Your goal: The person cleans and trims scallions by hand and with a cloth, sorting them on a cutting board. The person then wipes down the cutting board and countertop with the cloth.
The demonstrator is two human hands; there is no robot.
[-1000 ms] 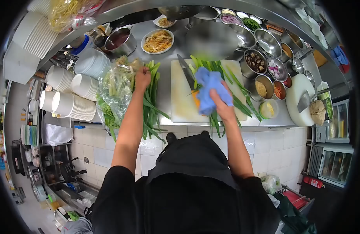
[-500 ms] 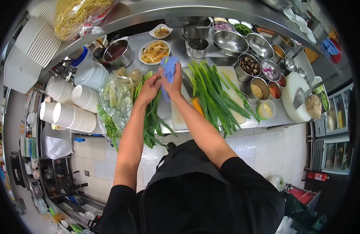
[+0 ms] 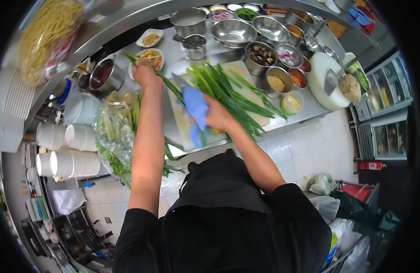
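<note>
My left hand [image 3: 146, 73] is closed around one end of a long green onion [image 3: 172, 89], raised near the noodle plate. The stalk slants down toward my right hand [image 3: 215, 113], which grips a blue cloth [image 3: 195, 108] wrapped about its lower leaves. On the white cutting board [image 3: 177, 119] beneath, a knife blade [image 3: 178, 80] shows above the cloth, and a bit of orange handle peeks out by my right fingers. A pile of green onions [image 3: 221, 88] lies across the board to the right. More greens sit in a clear plastic bag [image 3: 116, 123] left of my forearm.
A plate of noodles [image 3: 151, 58] and a steel pot [image 3: 106, 75] stand behind my left hand. Steel bowls [image 3: 233, 32] and containers of chopped ingredients line the back right. Stacked white bowls [image 3: 75, 164] are at left, and a white tub [image 3: 328, 82] at right.
My hands have moved apart: the left went up and left with the onion's end, the right came down and toward me with the cloth along the stalk. The view has shifted.
</note>
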